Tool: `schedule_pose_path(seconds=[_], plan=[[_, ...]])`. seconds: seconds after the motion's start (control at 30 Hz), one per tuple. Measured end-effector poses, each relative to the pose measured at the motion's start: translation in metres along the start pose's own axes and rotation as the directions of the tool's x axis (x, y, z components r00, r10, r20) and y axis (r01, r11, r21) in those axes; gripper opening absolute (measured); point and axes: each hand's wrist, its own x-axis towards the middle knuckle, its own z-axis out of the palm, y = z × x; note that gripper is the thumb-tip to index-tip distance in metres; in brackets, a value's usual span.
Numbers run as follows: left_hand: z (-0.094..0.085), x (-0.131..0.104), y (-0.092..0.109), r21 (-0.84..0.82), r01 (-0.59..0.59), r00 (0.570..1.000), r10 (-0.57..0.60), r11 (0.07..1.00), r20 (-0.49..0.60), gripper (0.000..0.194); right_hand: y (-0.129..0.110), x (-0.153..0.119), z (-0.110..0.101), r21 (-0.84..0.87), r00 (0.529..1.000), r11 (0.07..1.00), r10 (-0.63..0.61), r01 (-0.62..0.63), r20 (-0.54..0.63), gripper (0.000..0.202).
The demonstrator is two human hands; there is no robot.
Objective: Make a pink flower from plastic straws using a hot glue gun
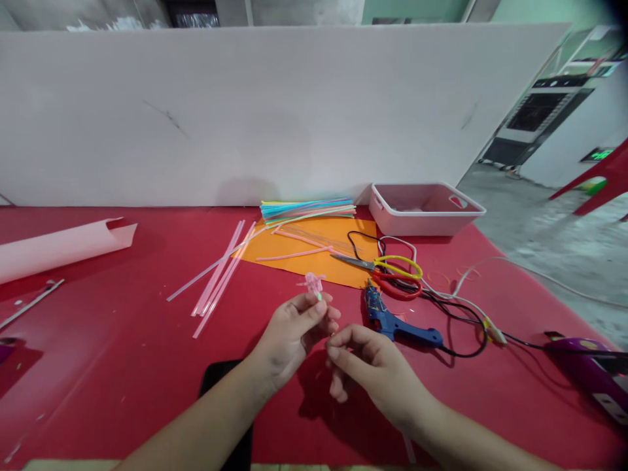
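Observation:
My left hand [290,335] pinches a small pink flower-like piece [313,282] with a bit of green at its base, held upright between thumb and fingers. Just to the right, my right hand [375,367] has its thumb and index finger pressed together near the left fingertips; whatever is in that pinch is too small to make out. Beyond the right hand lies a blue hot glue gun [409,331]. Scissors [398,267] with yellow and red handles rest behind it. Translucent pink straw-like strips [223,271] lie to the left of my hands.
An orange sheet [289,252] bears loose strips, with a bundle of coloured strips [307,209] behind. At the back right stands a pink bin [417,222]. Cords [471,317] trail rightward to a purple tool [586,363]. A pink paper roll [63,248] lies left; a black object [218,376] sits under my left forearm.

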Motion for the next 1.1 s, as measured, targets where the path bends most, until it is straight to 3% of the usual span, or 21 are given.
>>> schedule_pose_path(seconds=[0.27, 0.77, 1.1], plan=[[0.002, -0.0005, 0.0032, -0.088, 0.054, 0.997, -0.058, 0.995, -0.054, 0.005, -0.002, 0.0003, 0.0002, 0.086, 0.999, 0.996, 0.004, 0.0, -0.046, 0.045], [-0.0016, -0.0011, -0.0011, -0.095, 0.002, 0.99, -0.016, 0.995, -0.142, 0.019, 0.0026, -0.004, 0.0038, -0.059, 1.0, 0.998, 0.005, -0.007, -0.025, 0.044], [0.0006, 0.001, 0.0, -0.079, -0.024, 0.987, 0.011, 0.997, -0.159, 0.013, 0.0002, -0.0026, 0.0031, -0.003, 0.999, 0.999, 0.035, -0.035, -0.024, 0.045]])
